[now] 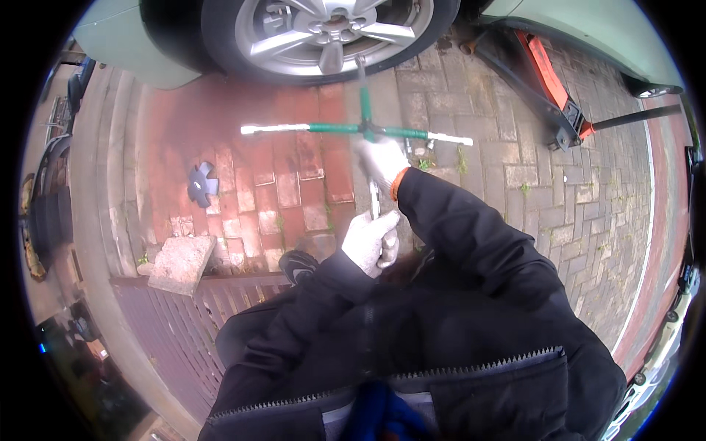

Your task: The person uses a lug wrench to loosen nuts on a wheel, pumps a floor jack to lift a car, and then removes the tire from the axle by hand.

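A cross-shaped lug wrench (334,128), green with shiny metal ends, spans the space in front of a car wheel (353,33). Its far arm reaches up to the lower part of the silver rim, but whether it touches cannot be told. Just below the wrench's centre, my right hand (384,162), in a white glove with an orange cuff, is wrapped round the near arm. My left hand (371,242), also white-gloved, grips that arm closer to my body. The wheel's middle shows no centre cap, and a dark star-shaped wheel cap (203,184) lies on the red paving at left.
Under the pale car (603,33) at right stands a red and black floor jack (548,81), its handle sticking out rightward. A rough stone block (182,263) rests at lower left by a slatted drain grate (173,316). My shoe (298,264) is beside the grate.
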Motion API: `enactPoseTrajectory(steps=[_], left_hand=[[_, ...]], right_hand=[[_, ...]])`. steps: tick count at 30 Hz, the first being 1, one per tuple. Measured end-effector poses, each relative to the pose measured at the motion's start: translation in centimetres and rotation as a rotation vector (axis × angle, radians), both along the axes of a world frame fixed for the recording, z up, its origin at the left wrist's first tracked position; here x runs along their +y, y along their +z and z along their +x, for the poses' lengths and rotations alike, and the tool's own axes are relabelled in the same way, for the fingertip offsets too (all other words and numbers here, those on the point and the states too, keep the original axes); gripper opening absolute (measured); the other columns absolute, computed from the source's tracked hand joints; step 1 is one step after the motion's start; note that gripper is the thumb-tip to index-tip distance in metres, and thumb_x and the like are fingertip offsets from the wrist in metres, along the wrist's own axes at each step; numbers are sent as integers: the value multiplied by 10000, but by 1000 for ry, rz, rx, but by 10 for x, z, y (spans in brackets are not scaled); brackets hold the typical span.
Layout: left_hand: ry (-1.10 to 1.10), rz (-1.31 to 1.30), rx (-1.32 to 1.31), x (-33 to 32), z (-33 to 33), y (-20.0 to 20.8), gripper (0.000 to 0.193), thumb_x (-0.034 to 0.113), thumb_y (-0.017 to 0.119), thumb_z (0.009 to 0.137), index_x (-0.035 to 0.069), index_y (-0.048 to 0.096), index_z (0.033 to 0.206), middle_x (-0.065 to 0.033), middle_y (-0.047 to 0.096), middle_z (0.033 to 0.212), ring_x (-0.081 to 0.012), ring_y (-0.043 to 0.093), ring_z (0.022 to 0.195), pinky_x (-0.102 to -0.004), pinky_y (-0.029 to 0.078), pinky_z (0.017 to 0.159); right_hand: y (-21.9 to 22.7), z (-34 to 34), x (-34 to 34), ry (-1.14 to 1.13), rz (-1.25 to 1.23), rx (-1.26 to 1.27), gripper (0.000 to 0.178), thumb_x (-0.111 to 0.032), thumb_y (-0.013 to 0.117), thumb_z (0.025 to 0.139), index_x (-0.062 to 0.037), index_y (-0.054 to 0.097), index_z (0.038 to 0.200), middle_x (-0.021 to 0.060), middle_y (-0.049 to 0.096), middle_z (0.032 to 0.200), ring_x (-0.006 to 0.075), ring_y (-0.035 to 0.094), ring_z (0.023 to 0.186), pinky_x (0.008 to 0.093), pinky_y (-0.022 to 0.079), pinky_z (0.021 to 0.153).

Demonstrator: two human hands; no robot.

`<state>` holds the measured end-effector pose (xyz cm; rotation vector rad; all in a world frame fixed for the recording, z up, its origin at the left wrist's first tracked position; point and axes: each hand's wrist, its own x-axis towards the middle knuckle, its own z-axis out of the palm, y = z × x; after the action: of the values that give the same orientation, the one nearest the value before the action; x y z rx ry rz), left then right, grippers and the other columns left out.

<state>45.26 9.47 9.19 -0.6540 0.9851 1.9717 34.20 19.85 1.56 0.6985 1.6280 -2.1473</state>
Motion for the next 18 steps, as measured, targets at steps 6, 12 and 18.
enactPoseTrajectory(steps=[6, 12, 18], left_hand=[[-10, -179, 213, -2, -35, 9, 147, 175, 557, 993, 42, 500, 969, 7, 438, 545, -114, 389, 372, -271, 253, 341], [-13, -192, 227, -1, -44, -1, 167, 195, 566, 992, 47, 509, 938, 5, 448, 542, -117, 390, 359, -270, 250, 332], [19, -532, 370, 34, -46, -43, 208, 210, 592, 975, 41, 522, 876, -25, 495, 551, -136, 455, 380, -291, 333, 352]], right_hand=[[30, -48, -12, 41, 67, 210, 252, -239, 664, 833, 0, 639, 755, 65, 601, 628, 154, 554, 547, 334, 430, 524], [26, -58, -10, 16, 137, 284, 261, -240, 656, 823, 13, 656, 761, 74, 615, 641, 159, 572, 576, 337, 450, 560], [-5, -72, 24, 71, -177, 175, 549, -542, 602, 940, -13, 602, 1090, 131, 666, 933, 183, 617, 696, 337, 506, 694]])
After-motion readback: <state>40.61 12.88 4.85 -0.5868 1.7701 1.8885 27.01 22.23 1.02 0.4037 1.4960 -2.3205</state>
